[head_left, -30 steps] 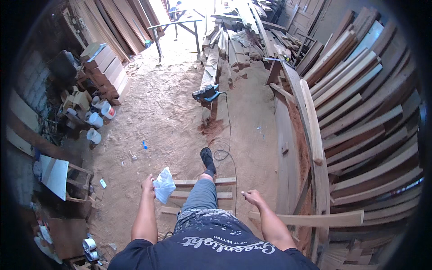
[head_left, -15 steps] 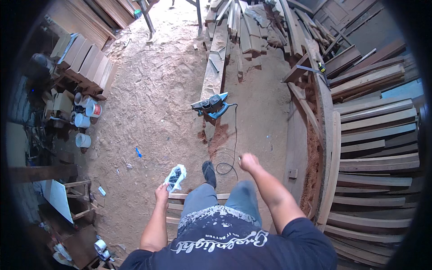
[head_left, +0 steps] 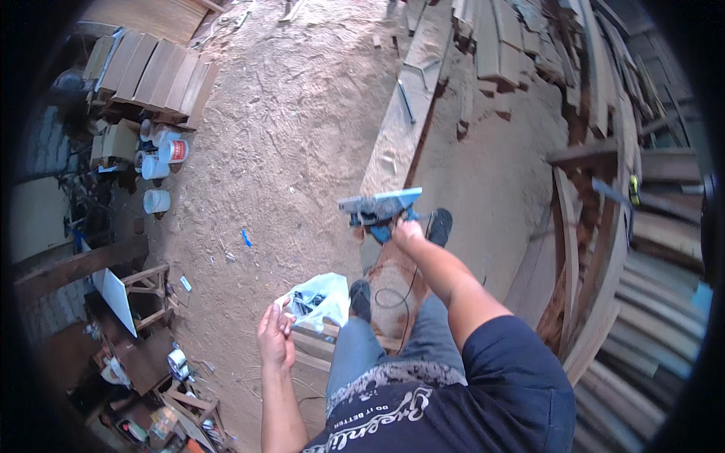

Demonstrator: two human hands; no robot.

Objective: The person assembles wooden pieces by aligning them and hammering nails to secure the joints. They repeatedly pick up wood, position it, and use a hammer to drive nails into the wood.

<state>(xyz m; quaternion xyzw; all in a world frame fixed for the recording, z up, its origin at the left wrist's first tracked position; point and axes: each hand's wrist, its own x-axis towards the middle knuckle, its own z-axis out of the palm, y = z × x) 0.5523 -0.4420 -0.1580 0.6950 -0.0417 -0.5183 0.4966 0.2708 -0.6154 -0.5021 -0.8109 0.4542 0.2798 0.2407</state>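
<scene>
Right hand (head_left: pixel 406 231) closed on blue planer (head_left: pixel 380 208) handle, left hand (head_left: pixel 275 334) pinching crinkled clear plastic bag (head_left: pixel 319 298), long rough plank (head_left: pixel 400 128), sawdust floor (head_left: pixel 287 136)

You have two hands in view: your left hand (head_left: pixel 276 336) holds one clear plastic bag (head_left: pixel 321 297), and your right hand (head_left: pixel 405 230) is closed on one blue electric planer (head_left: pixel 380 207), from which one black cord (head_left: pixel 393 296) loops down. Count two dark shoes (head_left: pixel 361 299) on your feet, and one long plank (head_left: pixel 398 124) running away under the planer. To your left stand three white buckets (head_left: pixel 157 201) close together, and one small blue scrap (head_left: pixel 246 238) lies on the sawdust floor (head_left: pixel 279 143).
</scene>
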